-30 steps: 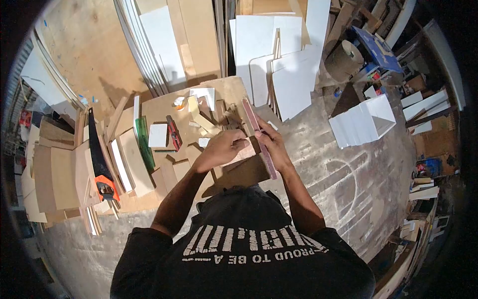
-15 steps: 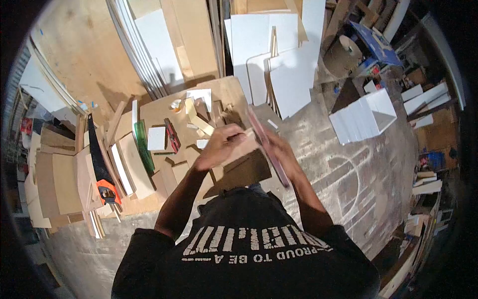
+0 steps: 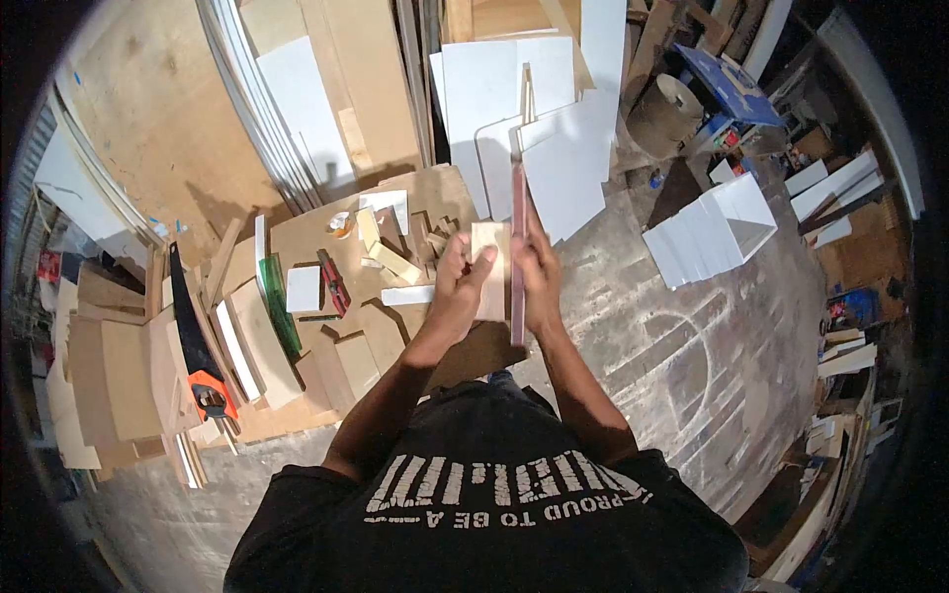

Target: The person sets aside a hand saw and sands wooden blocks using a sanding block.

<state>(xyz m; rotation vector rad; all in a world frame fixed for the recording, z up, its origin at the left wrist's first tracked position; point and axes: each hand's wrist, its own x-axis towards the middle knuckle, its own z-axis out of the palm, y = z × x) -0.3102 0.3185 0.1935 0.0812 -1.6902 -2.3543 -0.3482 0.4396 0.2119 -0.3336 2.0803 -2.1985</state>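
My left hand [image 3: 460,292] is closed on a small pale wooden block [image 3: 489,269], its thumb lying across the block's face. My right hand [image 3: 535,272] grips a long, thin reddish board [image 3: 518,257], seen nearly edge-on and held upright. The board's left side is against or very close to the block's right edge. Both pieces are held above the near right corner of the worktable [image 3: 376,321]. Fingers of my right hand are partly hidden behind the board.
On the worktable lie a handsaw [image 3: 193,336] with an orange handle, a red utility knife [image 3: 334,287], a green strip [image 3: 280,304], a white square piece [image 3: 304,289] and wood offcuts [image 3: 388,249]. White panels [image 3: 563,153] lean beyond. A white box-like piece [image 3: 712,229] stands on the floor.
The reddish board has gone from tilted and blurred to nearly vertical. My left hand has shifted right, and the block has turned more upright. The view has moved slightly.
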